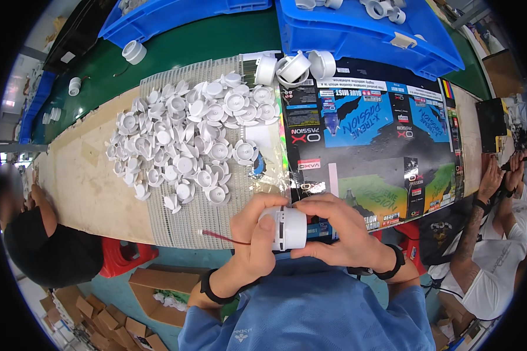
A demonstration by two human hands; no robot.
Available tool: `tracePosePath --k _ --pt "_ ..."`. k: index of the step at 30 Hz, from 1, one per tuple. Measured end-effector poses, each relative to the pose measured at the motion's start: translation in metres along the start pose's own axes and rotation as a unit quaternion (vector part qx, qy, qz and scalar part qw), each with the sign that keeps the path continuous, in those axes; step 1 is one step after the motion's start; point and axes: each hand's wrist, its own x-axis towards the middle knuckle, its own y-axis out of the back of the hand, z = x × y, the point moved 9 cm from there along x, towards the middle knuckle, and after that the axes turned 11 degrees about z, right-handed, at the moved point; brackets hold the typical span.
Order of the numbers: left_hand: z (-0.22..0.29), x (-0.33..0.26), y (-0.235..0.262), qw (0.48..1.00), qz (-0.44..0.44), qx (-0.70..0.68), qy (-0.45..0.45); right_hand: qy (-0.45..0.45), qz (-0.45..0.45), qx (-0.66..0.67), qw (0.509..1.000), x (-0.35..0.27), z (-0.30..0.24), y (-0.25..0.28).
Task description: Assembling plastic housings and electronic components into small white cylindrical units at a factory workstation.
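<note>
Both hands hold a white round plastic housing (294, 227) near the table's front edge, just in front of my body. My left hand (253, 237) grips its left side, thumb on top, fingers wrapped round. My right hand (342, 234) closes on its right side between thumb and fingers. A slotted gap with dark parts runs round the housing near my left thumb. From that side a dark red wire (223, 237) sticks out to the left, ending in a small white connector (200, 232). Beyond my left hand lies a heap of white bladed fan impellers (184, 161) on a pale mesh mat (178, 231).
A few white plastic rings (294, 69) stand at the back of a printed sheet (386, 151). Blue crates (369, 44) of white parts sit behind, at right and left. A person (44, 240) is at the far left; another person's arms (471, 234) work at the right.
</note>
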Motion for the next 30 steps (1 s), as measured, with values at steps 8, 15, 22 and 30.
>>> tracePosePath --k 8,15,22,30 --pt "0.008 -0.004 0.000 0.999 0.014 -0.012 -0.028 0.109 0.042 -0.053 0.992 -0.001 -0.025 0.000" --pt "0.009 -0.013 0.001 1.000 0.017 -0.002 -0.023 0.118 0.035 -0.072 0.990 -0.004 -0.036 0.005" --pt "0.001 -0.013 -0.004 0.999 -0.024 0.031 0.010 0.097 0.022 0.009 0.995 -0.002 -0.018 0.000" --pt "-0.040 -0.010 -0.029 0.857 0.045 -0.400 0.322 0.149 0.113 -0.196 0.963 0.010 -0.022 0.001"
